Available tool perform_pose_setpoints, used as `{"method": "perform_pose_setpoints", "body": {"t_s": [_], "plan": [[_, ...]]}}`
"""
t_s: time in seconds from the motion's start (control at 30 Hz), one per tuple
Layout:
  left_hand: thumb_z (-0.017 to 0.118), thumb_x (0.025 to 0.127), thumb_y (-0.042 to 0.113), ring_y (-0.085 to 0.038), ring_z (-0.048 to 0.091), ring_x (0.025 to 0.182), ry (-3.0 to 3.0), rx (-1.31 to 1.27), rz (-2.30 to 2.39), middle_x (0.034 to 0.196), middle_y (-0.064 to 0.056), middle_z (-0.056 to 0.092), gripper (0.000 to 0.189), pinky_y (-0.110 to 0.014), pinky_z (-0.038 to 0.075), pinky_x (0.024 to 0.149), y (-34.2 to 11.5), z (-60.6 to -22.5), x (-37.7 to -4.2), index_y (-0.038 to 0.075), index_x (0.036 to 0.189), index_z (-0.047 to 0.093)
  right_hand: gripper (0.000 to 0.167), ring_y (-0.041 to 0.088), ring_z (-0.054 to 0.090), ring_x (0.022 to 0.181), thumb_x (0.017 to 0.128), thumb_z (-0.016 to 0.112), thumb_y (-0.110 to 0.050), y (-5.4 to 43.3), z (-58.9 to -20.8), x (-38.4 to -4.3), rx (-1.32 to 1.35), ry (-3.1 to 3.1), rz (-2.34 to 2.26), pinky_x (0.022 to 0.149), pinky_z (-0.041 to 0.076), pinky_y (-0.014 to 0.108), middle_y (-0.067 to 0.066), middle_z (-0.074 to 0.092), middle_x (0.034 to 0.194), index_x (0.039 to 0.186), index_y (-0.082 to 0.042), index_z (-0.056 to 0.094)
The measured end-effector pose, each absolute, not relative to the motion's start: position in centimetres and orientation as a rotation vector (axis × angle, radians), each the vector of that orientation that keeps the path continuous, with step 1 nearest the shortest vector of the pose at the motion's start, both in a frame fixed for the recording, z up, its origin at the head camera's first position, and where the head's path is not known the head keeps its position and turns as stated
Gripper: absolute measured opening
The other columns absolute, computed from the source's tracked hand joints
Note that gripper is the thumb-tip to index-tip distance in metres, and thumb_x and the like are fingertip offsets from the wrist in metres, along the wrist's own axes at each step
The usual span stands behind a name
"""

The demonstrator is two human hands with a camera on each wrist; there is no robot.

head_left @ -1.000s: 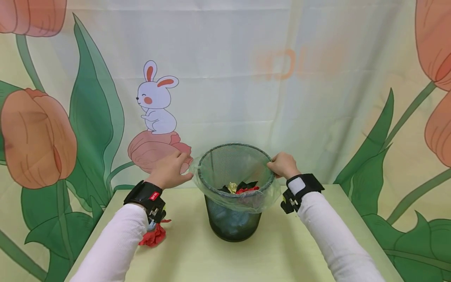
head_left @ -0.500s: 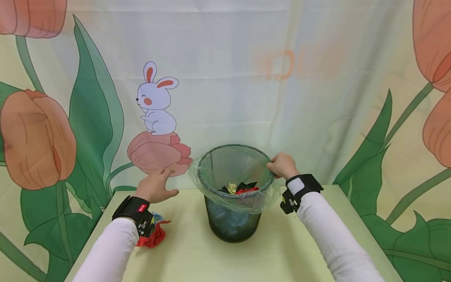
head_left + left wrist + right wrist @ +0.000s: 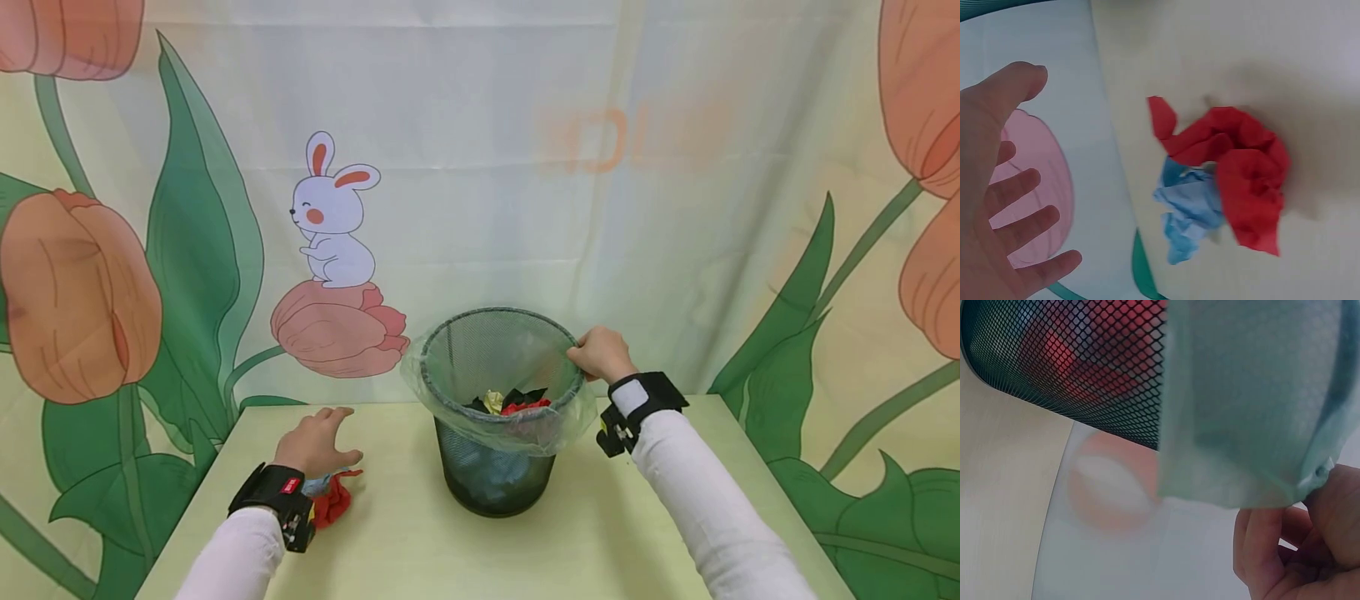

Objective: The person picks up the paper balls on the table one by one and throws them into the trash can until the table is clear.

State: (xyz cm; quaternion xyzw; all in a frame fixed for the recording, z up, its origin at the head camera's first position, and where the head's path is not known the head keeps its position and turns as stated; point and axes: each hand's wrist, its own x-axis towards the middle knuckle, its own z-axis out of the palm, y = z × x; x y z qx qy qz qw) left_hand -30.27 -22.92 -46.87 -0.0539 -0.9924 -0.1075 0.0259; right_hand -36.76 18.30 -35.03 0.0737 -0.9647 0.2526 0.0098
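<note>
A black mesh wastebasket (image 3: 495, 479) stands on the table, lined with a thin clear-green bag (image 3: 540, 433) folded out over its rim. My right hand (image 3: 604, 353) pinches the bag at the right side of that rim; the right wrist view shows thumb and fingers (image 3: 1261, 547) at the bag's edge. Over at the left, my left hand (image 3: 313, 445) hovers with fingers spread and holds nothing. Below it lie a crumpled red paper (image 3: 1250, 181) and a crumpled light-blue paper (image 3: 1192, 203), touching each other. From the head, the left hand and wrist strap partly hide both.
Inside the basket lie crumpled red (image 3: 527, 407), yellow (image 3: 492, 401) and black pieces. The pale table (image 3: 420, 542) ends at a fabric backdrop (image 3: 480, 167) printed with tulips and a rabbit. Each wrist carries a strapped camera.
My left hand has left the basket's left rim and moved left and down toward the crumpled papers. My right hand has stayed at the rim.
</note>
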Motion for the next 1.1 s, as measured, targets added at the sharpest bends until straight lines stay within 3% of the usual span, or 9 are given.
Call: {"method": "perform_pose_setpoints", "body": {"t_s": [0.3,0.57,0.83,1.1], "plan": [[0.075,0.070,0.042,-0.040,0.053,0.101,-3.124,-0.122,-0.360,0.121,-0.019,0.053,0.072,-0.058,0.050,0.071,-23.8,-50.6,-28.6,0.009,0.129,0.049,0.046,0.025,0.061,0.053,0.088,0.049,-0.009,18.2,-35.1,-36.7,0.229,-3.008,0.794,0.042,0.027,0.019,-0.006,0.025,0.043,0.048,-0.018,0.027],[0.076,0.068,0.038,-0.032,0.057,0.094,-3.146,-0.115,-0.439,0.113,-0.015,0.057,0.067,-0.053,0.052,0.066,-24.5,-54.0,-27.9,0.008,0.123,0.054,0.047,0.018,0.057,0.046,0.087,0.049,-0.010,18.3,-35.2,-36.9,0.229,-3.010,0.794,0.040,0.026,0.019,-0.005,0.025,0.042,0.046,-0.018,0.028],[0.080,0.065,0.038,-0.026,0.056,0.085,-3.205,-0.083,-0.522,0.100,-0.009,0.057,0.069,-0.047,0.051,0.065,-24.9,-57.3,-27.8,0.008,0.122,0.053,0.045,0.029,0.064,0.058,0.087,0.048,-0.010,18.4,-35.3,-37.0,0.228,-3.016,0.805,0.040,0.024,0.019,-0.006,0.025,0.042,0.047,-0.018,0.028],[0.083,0.060,0.033,-0.027,0.055,0.082,-3.239,-0.022,-0.502,0.096,-0.008,0.056,0.071,-0.046,0.050,0.061,-24.2,-59.3,-27.1,0.013,0.121,0.053,0.045,0.017,0.057,0.046,0.087,0.049,-0.011,18.4,-35.5,-37.2,0.236,-3.021,0.787,0.040,0.022,0.018,-0.005,0.026,0.043,0.047,-0.018,0.029]]}}
